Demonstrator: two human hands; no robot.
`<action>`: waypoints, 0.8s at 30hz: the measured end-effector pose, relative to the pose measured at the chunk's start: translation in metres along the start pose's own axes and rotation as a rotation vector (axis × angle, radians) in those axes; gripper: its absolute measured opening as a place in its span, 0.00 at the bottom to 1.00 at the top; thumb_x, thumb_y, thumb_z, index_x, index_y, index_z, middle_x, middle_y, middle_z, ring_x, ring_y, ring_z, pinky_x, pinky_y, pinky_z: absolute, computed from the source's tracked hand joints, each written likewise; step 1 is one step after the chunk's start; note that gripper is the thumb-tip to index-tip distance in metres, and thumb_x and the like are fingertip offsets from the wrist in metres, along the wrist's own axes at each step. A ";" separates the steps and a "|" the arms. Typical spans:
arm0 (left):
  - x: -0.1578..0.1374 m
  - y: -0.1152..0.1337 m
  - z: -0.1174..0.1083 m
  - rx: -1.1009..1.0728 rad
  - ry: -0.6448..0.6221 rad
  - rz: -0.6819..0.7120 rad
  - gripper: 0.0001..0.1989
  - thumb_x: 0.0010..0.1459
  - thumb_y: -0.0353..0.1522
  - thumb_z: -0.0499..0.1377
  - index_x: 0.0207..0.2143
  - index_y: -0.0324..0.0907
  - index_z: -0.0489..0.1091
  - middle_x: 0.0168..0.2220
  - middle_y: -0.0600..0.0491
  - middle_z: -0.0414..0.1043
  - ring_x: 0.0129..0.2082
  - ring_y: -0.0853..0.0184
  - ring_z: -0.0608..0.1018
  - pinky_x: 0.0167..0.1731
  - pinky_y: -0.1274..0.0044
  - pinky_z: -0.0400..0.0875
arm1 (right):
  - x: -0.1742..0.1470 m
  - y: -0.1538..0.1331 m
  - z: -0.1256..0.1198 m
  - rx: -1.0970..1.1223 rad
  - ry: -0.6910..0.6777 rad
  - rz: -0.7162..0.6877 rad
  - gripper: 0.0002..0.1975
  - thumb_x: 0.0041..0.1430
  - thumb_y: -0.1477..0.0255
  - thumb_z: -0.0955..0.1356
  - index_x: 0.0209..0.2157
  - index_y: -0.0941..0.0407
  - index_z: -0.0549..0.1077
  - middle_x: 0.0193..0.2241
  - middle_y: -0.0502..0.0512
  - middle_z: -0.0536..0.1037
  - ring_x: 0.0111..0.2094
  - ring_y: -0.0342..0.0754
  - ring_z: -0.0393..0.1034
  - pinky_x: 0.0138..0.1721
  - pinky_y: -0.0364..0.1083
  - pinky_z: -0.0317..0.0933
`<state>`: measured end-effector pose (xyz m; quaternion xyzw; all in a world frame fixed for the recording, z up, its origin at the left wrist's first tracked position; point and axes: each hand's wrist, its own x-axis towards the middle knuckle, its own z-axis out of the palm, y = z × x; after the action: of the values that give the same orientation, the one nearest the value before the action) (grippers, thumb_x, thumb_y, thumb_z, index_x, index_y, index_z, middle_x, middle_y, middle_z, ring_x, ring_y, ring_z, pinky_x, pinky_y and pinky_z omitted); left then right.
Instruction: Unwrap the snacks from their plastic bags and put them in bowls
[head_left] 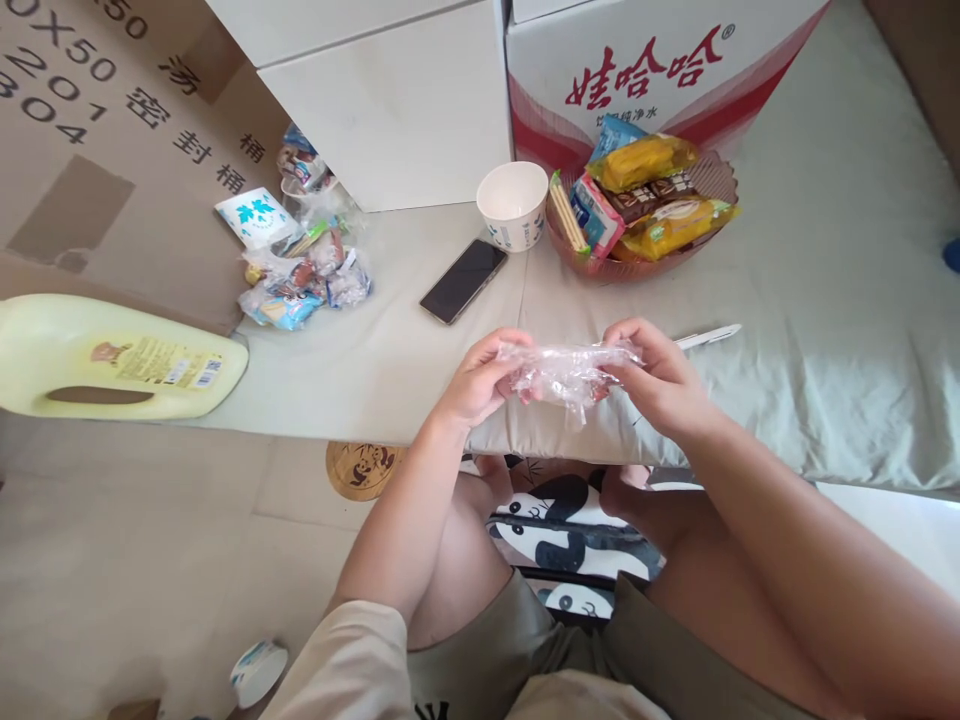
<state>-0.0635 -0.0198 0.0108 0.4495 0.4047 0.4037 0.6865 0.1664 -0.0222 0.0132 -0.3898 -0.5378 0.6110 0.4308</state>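
Note:
A crumpled clear plastic wrapper (566,372) stretches between my two hands over the front edge of the cloth-covered surface. My left hand (484,382) pinches its left end, fingers closed. At the other end, my right hand (654,378) grips it between thumb and fingers. Whether anything lies inside the crinkled plastic cannot be made out. Just beyond my right hand lies a thin white tool (709,337), partly hidden by that hand. A dark phone (465,281) rests beyond my left hand, beside a white paper cup (513,205).
A pinkish bowl (622,262) holds several packaged snacks. To the left are crumpled wrappers (307,285), a tipped paper cup (257,218) and a yellow jug (124,358). Behind stand a white box (397,110), a red-lettered carton (645,80) and a brown carton (112,130).

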 end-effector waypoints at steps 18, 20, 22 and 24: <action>0.031 -0.004 0.021 0.223 -0.132 0.219 0.22 0.55 0.43 0.66 0.48 0.40 0.72 0.43 0.50 0.77 0.43 0.64 0.77 0.45 0.74 0.71 | 0.010 0.004 0.031 -0.209 0.434 -0.082 0.10 0.51 0.63 0.77 0.33 0.47 0.75 0.31 0.50 0.75 0.29 0.47 0.70 0.30 0.48 0.65; 0.033 -0.003 0.014 0.122 -0.138 0.207 0.18 0.58 0.42 0.62 0.45 0.39 0.73 0.39 0.50 0.77 0.40 0.65 0.77 0.42 0.74 0.70 | 0.017 0.002 0.035 -0.372 0.448 -0.165 0.13 0.50 0.65 0.77 0.38 0.44 0.76 0.38 0.51 0.77 0.36 0.50 0.73 0.36 0.51 0.67; 0.032 0.002 0.006 0.055 -0.139 0.207 0.16 0.59 0.40 0.61 0.44 0.39 0.73 0.40 0.50 0.77 0.40 0.65 0.76 0.42 0.75 0.70 | 0.028 -0.006 0.040 -0.502 0.373 -0.168 0.16 0.48 0.63 0.76 0.40 0.42 0.75 0.38 0.51 0.77 0.36 0.52 0.73 0.36 0.52 0.66; 0.030 0.010 -0.004 0.061 0.008 0.227 0.16 0.57 0.39 0.62 0.46 0.41 0.72 0.46 0.49 0.76 0.44 0.64 0.76 0.43 0.75 0.69 | 0.046 -0.023 0.047 -0.646 0.385 -0.159 0.13 0.48 0.60 0.75 0.37 0.45 0.74 0.33 0.52 0.76 0.31 0.52 0.70 0.33 0.53 0.65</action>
<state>-0.0586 0.0116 0.0130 0.5115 0.3664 0.4679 0.6207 0.1096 0.0077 0.0407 -0.5703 -0.6402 0.2905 0.4249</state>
